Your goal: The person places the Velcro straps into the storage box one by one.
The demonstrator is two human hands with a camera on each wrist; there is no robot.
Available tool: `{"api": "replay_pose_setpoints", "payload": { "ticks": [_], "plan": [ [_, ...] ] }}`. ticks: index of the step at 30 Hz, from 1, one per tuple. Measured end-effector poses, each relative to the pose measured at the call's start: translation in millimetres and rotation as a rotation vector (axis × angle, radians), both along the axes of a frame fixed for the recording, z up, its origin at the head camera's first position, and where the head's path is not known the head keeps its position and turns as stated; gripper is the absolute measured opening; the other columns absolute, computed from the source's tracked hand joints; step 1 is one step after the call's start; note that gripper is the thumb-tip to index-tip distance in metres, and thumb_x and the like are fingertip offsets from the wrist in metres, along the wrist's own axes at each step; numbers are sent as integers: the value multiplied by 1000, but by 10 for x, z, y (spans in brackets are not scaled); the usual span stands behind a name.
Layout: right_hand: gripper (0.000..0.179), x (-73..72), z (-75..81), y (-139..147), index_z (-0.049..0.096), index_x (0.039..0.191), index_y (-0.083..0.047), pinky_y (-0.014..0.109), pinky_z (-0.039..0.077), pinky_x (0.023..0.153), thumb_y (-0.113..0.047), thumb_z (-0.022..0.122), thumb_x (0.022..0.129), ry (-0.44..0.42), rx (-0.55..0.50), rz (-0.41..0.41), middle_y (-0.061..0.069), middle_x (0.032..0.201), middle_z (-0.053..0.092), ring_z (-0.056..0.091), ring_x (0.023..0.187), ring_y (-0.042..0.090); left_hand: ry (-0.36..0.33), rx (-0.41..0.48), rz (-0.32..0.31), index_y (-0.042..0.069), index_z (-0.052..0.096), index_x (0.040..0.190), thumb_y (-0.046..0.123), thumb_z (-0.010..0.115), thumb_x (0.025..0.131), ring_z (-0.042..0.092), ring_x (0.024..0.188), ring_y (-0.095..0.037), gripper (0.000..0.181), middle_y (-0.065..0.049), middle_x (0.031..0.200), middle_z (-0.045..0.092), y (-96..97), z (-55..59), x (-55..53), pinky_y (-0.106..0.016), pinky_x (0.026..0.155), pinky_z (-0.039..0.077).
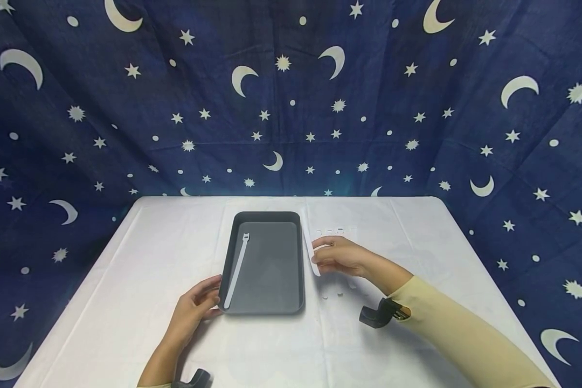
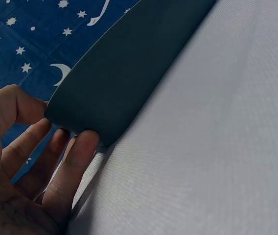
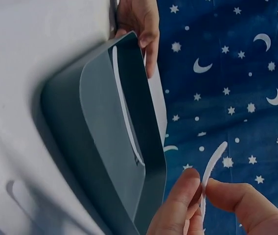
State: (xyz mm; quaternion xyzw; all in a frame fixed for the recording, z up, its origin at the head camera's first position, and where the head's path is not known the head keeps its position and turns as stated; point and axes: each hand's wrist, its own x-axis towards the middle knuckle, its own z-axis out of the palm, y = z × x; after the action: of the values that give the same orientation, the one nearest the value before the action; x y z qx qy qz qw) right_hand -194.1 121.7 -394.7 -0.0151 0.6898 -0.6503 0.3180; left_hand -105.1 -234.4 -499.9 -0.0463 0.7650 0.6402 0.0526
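A grey rectangular tray lies on the table, with a white hook-and-loop cable tie lying aslant along its left side, slotted head at the far end. My left hand holds the tray's near left corner; the left wrist view shows its curled fingers against the corner wall. Beside the tray's right wall, my right hand pinches a second white cable tie between thumb and fingers. That tie's narrow edge shows in the right wrist view, its lower part hidden by the fingers.
White cloth covers the table. Small marks or bits show beyond my right hand, with more small bits nearer me. A dark blue curtain with moons and stars hangs behind. Black wrist mounts stick out from the sleeves.
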Motion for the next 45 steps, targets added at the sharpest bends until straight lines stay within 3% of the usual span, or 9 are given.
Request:
{"api": "replay_pose_setpoints", "payload": {
  "ticks": [16, 22, 32, 45],
  "plan": [
    [55, 13, -87, -353, 43, 134, 12, 23, 62, 76, 4, 61, 82, -5, -24, 24, 4, 89, 64, 64, 75, 11, 3, -7, 2, 5, 50, 140, 10, 65, 91, 65, 101, 0, 52, -21, 136, 56, 10, -5, 5, -30, 83, 63],
    [53, -1, -153, -502, 45, 133, 11, 27, 63, 80, 5, 62, 84, 13, -22, 28, 14, 100, 68, 66, 76, 12, 6, -12, 3, 5, 51, 139, 8, 64, 90, 65, 102, 0, 51, -21, 136, 56, 3, 4, 19, -30, 83, 63],
    [46, -29, -287, -725, 46, 128, 10, 24, 63, 71, 11, 60, 84, -31, -90, -17, 4, 84, 65, 66, 70, 11, -4, -10, 7, 5, 51, 139, 8, 65, 90, 66, 101, -1, 51, -21, 136, 56, -4, 11, 15, -30, 82, 63],
    [44, 4, -388, -953, 46, 126, 12, 23, 63, 70, 12, 60, 84, -43, -118, -21, 7, 84, 65, 65, 68, 12, -14, -8, 1, 5, 50, 141, 8, 64, 90, 66, 105, -3, 53, -21, 138, 54, -5, 11, -2, -29, 85, 62]
  ]
}}
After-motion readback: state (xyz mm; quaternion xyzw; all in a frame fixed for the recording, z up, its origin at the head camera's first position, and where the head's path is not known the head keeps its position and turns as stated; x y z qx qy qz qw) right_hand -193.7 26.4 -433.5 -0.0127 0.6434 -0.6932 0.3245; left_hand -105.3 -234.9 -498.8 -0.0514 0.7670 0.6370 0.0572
